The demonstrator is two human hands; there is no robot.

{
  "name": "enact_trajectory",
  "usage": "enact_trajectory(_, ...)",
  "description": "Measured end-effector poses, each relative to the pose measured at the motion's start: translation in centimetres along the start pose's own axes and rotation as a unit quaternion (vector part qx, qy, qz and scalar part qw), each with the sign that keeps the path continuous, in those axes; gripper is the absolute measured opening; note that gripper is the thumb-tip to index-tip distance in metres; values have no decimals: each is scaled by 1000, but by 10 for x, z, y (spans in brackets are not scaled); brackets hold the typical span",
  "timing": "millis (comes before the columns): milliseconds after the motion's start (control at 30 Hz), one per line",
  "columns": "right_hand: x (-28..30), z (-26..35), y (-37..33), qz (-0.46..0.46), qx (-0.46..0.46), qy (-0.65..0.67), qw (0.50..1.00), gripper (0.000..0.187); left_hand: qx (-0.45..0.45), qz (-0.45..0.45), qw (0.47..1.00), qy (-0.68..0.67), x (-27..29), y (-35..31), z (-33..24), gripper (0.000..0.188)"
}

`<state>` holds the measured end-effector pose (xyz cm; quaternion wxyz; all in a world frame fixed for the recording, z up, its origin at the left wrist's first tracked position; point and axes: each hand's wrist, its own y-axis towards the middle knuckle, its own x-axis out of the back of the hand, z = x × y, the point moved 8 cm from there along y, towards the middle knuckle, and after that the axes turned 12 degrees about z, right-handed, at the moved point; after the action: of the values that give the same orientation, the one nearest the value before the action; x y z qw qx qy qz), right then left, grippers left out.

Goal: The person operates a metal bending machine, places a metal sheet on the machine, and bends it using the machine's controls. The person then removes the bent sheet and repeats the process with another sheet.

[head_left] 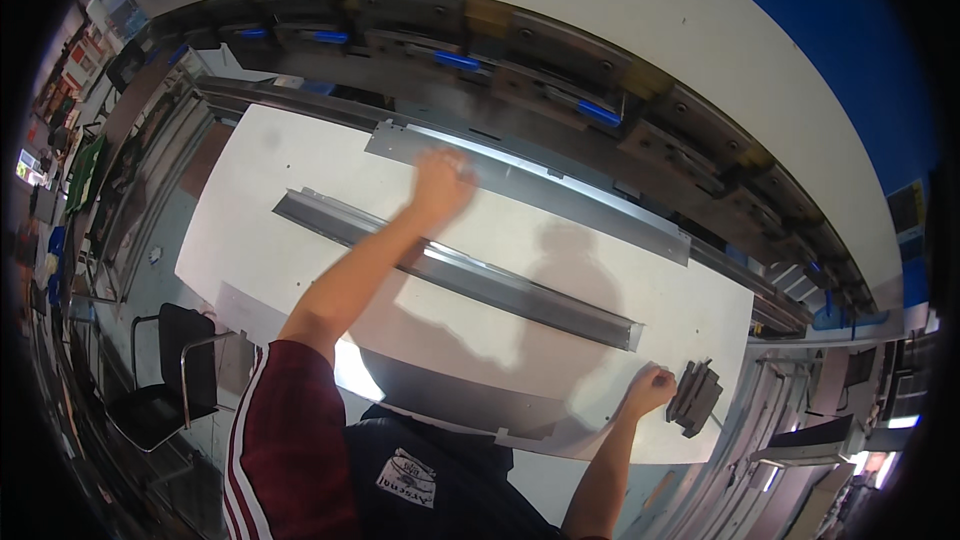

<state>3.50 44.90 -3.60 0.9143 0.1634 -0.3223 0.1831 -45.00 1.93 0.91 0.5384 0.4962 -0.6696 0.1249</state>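
Note:
My left hand point(443, 183) reaches over the near edge of a long flat grey metal sheet point(530, 185), which lies along the machine's front. Motion smears its fingers, so whether it grips the sheet cannot be seen. Between me and that sheet rests a long bent metal channel point(520, 308), lying at a slant beneath my left forearm. My right hand point(652, 390) is closed at the right end of the white table point(240, 230); what it holds, if anything, is hidden. Just beside it sits a small stack of dark metal pieces point(694, 398).
A large press machine point(520, 50) with dark clamps and blue handles spans the far side. Along the table's near edge, in front of my body, lies another grey metal sheet point(440, 380). A black chair point(165, 370) stands at the left.

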Motion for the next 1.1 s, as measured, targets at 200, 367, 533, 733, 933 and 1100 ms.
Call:
enact_trajectory(200,0,-6,-2,-6,-2,-3,1000,22,-58,219,970,89,-78,-33,-115,76)
enact_trajectory(367,3,-1,-4,-27,20,-38,999,21,-15,249,963,103,-93,-20,-112,79)
enact_trajectory(533,1,-1,-3,-10,20,22,1000,21,4,270,958,100,-96,-20,-116,78)
enact_trajectory(733,3,6,-2,-39,46,-65,996,19,18,314,946,84,-93,-15,-119,80)
enact_trajectory(933,1,6,-3,-31,37,-30,998,19,33,337,936,90,-93,-14,-119,81)
enact_trajectory(1100,2,11,-4,-34,29,-61,997,18,39,333,938,92,-97,-16,-117,81)
